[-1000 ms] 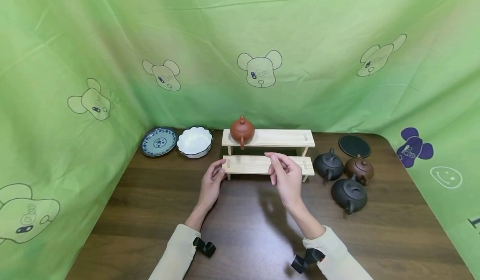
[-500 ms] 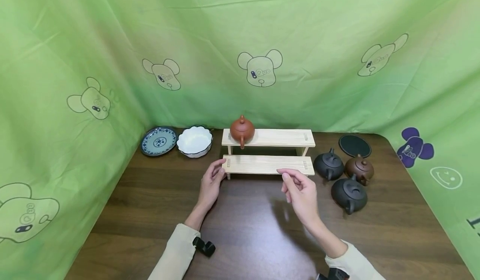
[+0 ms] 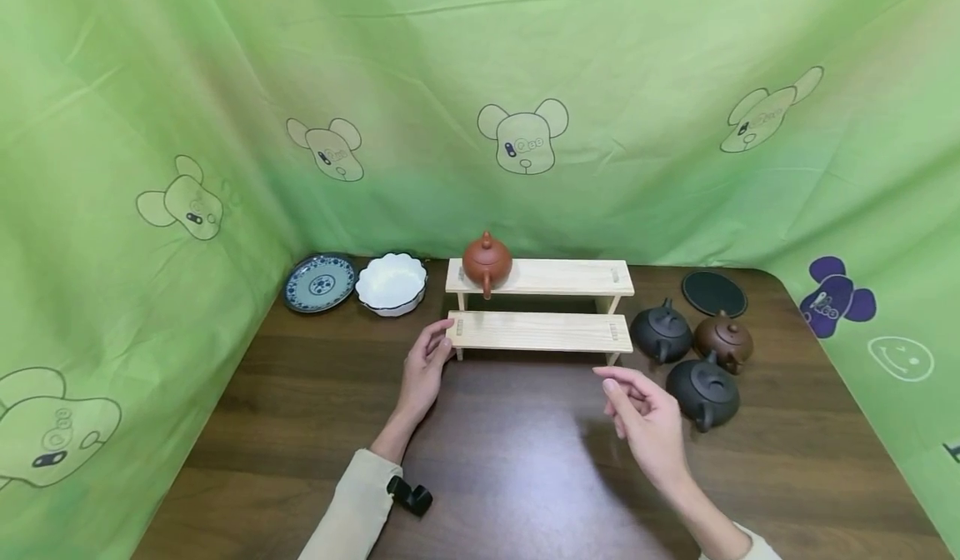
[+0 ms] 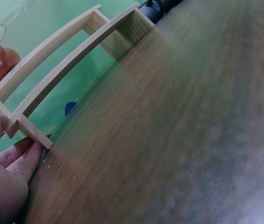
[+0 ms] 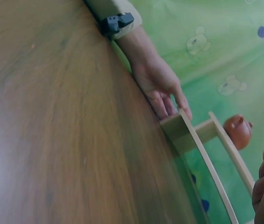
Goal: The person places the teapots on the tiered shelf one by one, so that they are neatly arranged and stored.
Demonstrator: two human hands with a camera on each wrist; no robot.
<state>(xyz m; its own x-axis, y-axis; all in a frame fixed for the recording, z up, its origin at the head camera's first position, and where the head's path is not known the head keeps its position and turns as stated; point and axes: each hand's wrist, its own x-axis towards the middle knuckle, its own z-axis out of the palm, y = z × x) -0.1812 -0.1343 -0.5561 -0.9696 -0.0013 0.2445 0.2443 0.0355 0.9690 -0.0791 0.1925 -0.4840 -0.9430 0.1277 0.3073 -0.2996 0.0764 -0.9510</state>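
A two-tier light wooden stand is on the table, and a reddish-brown clay teapot sits at the left end of its upper tier. My left hand holds the left end of the lower tier. In the left wrist view, fingers lie against the outer side of the stand's leg. To the right, in front of the stand, my right hand is above the table with loosely bent fingers and nothing in them. Close to it stand a black teapot, another black teapot and a dark brown teapot.
On the back left are a blue patterned plate and a white scalloped bowl. A black round mat lies behind the teapots on the right. Green cloth hangs around the back and sides of the brown wooden table.
My right hand has moved from over the lower tier rightward and toward me, near the black teapots. My left hand stays at the stand's left end.
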